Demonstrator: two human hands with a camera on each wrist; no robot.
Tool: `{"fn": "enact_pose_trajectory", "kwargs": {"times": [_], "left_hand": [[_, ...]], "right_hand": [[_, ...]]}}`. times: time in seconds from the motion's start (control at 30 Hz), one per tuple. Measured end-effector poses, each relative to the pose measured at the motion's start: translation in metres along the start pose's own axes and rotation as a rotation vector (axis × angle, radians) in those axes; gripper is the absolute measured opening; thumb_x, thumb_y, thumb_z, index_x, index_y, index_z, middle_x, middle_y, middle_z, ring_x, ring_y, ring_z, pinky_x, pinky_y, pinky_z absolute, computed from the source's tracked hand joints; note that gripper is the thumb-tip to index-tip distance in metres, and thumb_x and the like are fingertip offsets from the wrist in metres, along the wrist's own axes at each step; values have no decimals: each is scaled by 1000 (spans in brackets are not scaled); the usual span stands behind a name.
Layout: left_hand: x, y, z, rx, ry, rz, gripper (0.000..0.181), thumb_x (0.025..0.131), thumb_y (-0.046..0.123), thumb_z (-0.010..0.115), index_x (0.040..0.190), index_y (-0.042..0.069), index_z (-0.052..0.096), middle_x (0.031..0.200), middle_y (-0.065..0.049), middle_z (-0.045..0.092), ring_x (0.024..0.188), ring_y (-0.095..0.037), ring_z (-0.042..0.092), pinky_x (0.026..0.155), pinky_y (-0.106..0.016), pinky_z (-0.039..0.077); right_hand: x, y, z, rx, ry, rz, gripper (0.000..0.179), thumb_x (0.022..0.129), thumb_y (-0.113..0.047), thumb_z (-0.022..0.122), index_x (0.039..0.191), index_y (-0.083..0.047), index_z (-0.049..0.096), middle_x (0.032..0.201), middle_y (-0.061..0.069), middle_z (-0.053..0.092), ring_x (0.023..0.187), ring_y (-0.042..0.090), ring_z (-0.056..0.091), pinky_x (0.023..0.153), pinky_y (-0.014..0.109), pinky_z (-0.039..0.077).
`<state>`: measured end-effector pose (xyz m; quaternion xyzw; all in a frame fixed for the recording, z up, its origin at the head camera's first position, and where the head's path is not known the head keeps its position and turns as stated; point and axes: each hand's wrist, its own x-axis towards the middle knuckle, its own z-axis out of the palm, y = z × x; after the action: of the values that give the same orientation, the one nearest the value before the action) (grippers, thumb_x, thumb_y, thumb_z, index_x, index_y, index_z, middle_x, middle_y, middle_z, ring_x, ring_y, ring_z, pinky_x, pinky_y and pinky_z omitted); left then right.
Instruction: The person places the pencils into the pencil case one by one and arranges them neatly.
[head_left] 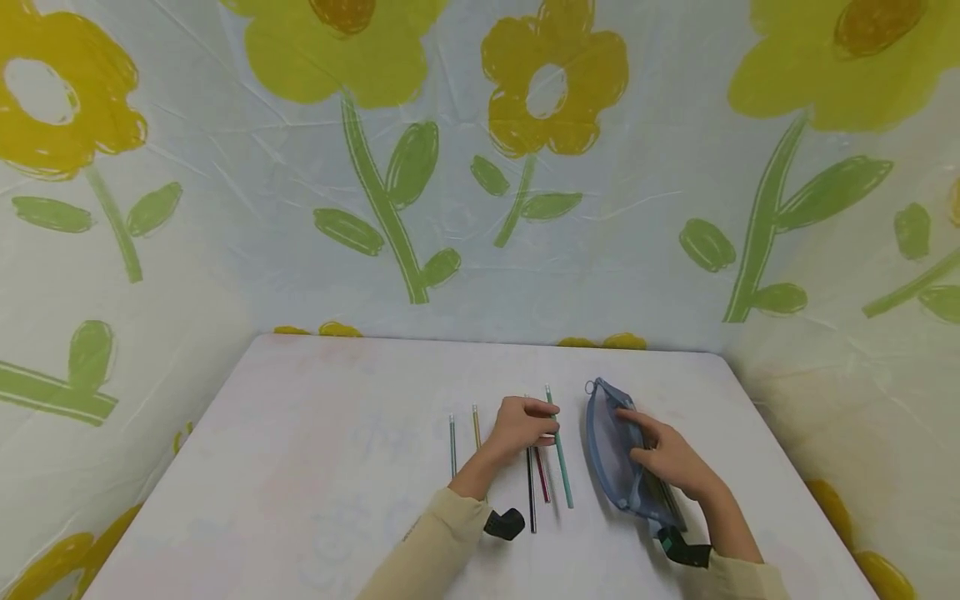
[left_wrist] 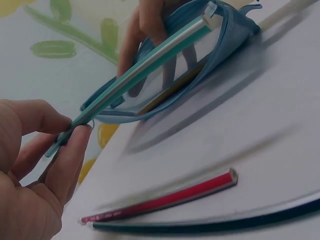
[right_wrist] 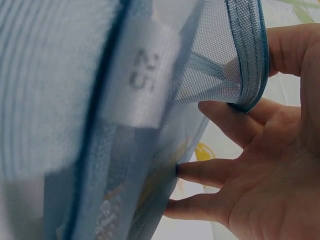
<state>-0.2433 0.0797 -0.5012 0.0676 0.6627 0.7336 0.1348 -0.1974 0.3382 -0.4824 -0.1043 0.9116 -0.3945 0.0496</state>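
Note:
Between thumb and fingertips, my left hand (head_left: 523,427) pinches a teal pencil (left_wrist: 145,75) near one end. In the left wrist view the pencil slants up across the mouth of a blue mesh pencil pouch (head_left: 606,446), held above the table. My right hand (head_left: 672,457) grips the pouch by its edge, the thumb on one side and fingers on the other; its zipped mouth gapes. A white tag (right_wrist: 137,75) shows close up in the right wrist view. Beside the left hand lie a red pencil (left_wrist: 185,195) and a dark pencil (head_left: 532,500).
Left of my left forearm, a yellow pencil (head_left: 476,423) and a grey-green pencil (head_left: 452,442) lie on the white table (head_left: 300,467), partly hidden by the arm. A flower-printed sheet (head_left: 600,250) stands behind the table and along both sides.

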Motion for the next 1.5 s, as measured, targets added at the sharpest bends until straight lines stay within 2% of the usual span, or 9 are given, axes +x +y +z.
{"fn": "enact_pose_trajectory", "kwargs": {"times": [0.27, 0.4, 0.63, 0.73, 0.97, 1.17, 1.3, 1.5], "left_hand": [[9, -5, 20, 5, 25, 18, 22, 82, -5, 71, 104, -7, 70, 95, -14, 67, 76, -17, 69, 63, -30, 58], [13, -6, 28, -6, 49, 26, 22, 82, -5, 71, 103, -6, 71, 97, -16, 67, 75, -17, 68, 63, -30, 58], [18, -1, 42, -7, 82, 57, 21, 80, -6, 70, 101, -4, 73, 86, -7, 65, 72, -19, 69, 63, -31, 58], [18, 0, 48, -12, 107, 64, 22, 79, -6, 70, 100, -2, 74, 85, -6, 65, 69, -20, 69, 63, -33, 58], [24, -2, 63, 68, 186, 94, 23, 77, -4, 70, 97, 6, 76, 84, -2, 69, 62, -13, 67, 60, -34, 58], [25, -4, 71, 103, 178, 113, 23, 78, -4, 71, 97, 6, 76, 90, -7, 69, 60, -12, 65, 54, -28, 55], [23, -7, 74, 138, 158, 97, 21, 79, -4, 73, 96, 7, 76, 85, -3, 67, 59, -12, 65, 53, -25, 54], [23, -12, 78, 174, 129, 75, 19, 79, -2, 73, 94, 9, 77, 81, 0, 65, 57, -11, 64, 52, -25, 54]], "right_hand": [[1, 0, 1, -5, 6, 1, 60, 84, 0, 57, 143, 0, 44, 148, 30, 33, 132, 51, 31, 96, 68, 34], [1, 0, 0, -6, 2, 12, 61, 84, -1, 57, 143, -1, 44, 148, 30, 32, 132, 52, 32, 96, 67, 35], [2, 1, -1, 11, -4, 19, 61, 84, 0, 57, 143, -1, 43, 149, 31, 30, 134, 53, 28, 98, 69, 32], [2, 2, 0, 22, -16, 17, 61, 85, 1, 56, 144, 0, 42, 150, 31, 28, 135, 53, 25, 99, 69, 30], [2, 2, 1, 20, -3, -1, 61, 83, 2, 56, 143, 1, 43, 149, 30, 32, 135, 51, 26, 99, 68, 30], [2, 0, 1, 32, -1, -17, 61, 83, 3, 57, 142, 1, 44, 148, 30, 33, 135, 51, 27, 99, 68, 32], [2, 0, 1, 36, -2, -32, 62, 82, 4, 59, 142, 3, 43, 147, 30, 35, 135, 51, 28, 98, 67, 33], [2, 1, 2, 40, -4, -11, 62, 83, 3, 59, 142, 2, 43, 148, 30, 33, 136, 50, 27, 100, 67, 32]]}}
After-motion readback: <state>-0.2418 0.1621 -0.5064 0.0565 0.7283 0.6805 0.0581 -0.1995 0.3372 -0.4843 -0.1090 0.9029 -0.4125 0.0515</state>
